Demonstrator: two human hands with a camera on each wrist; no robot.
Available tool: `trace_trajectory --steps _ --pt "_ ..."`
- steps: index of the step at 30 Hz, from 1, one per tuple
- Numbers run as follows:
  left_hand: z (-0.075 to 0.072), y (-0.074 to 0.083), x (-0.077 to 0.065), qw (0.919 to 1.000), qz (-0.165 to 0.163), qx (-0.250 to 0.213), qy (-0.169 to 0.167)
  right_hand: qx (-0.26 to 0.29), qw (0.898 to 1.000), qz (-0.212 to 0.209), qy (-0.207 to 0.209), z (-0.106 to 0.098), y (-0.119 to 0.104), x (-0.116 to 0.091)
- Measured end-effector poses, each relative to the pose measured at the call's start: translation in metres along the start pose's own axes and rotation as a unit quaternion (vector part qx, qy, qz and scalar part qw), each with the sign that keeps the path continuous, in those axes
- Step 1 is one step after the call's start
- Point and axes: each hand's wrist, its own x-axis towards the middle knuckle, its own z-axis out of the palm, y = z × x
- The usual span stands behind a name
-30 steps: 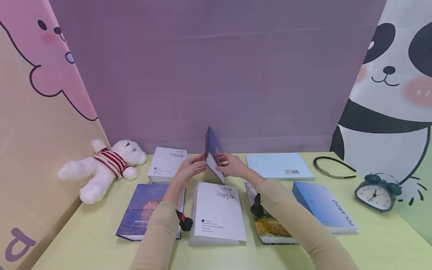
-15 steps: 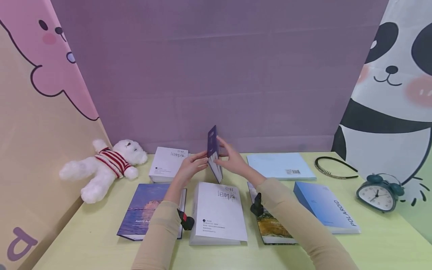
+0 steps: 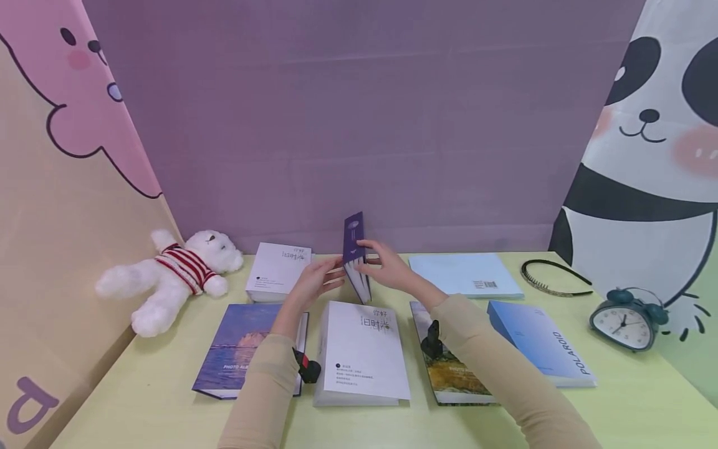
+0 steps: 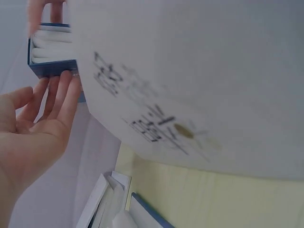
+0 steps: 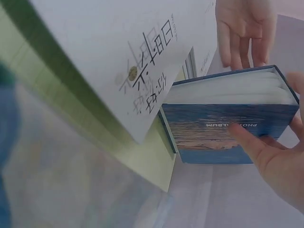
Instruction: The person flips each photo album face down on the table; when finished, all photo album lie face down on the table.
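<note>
A dark blue photo album [image 3: 353, 237] stands upright at the back middle of the table, its spine and page edges toward me. My right hand [image 3: 389, 269] holds it from the right, with a finger laid on the seascape cover [image 5: 199, 137] in the right wrist view. On its other side, my left hand [image 3: 316, 280] has its fingers extended, and the fingertips touch the blue cover [image 4: 47, 70] in the left wrist view. A thick white album [image 3: 367, 355] lies just in front, between my forearms.
Another white album [image 3: 280, 268] lies behind my left hand. A seascape album [image 3: 238, 343], a brown-gold album [image 3: 457, 374], a blue Polaroid album [image 3: 541, 343] and a pale blue book [image 3: 462, 274] lie around. A teddy bear [image 3: 179, 274], headband [image 3: 552, 290] and alarm clock [image 3: 625, 321] flank them.
The upright album has turned so that its spine shows more to the head view. My right hand's fingers have shifted up, then along its edge. My left hand has stayed beside it.
</note>
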Motion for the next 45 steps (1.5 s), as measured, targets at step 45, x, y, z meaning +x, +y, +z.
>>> trace_trajectory --steps 45 --pt "-0.009 -0.024 -0.004 0.975 -0.08 0.175 -0.111 -0.042 0.986 0.146 0.068 -0.024 0.014 -0.012"
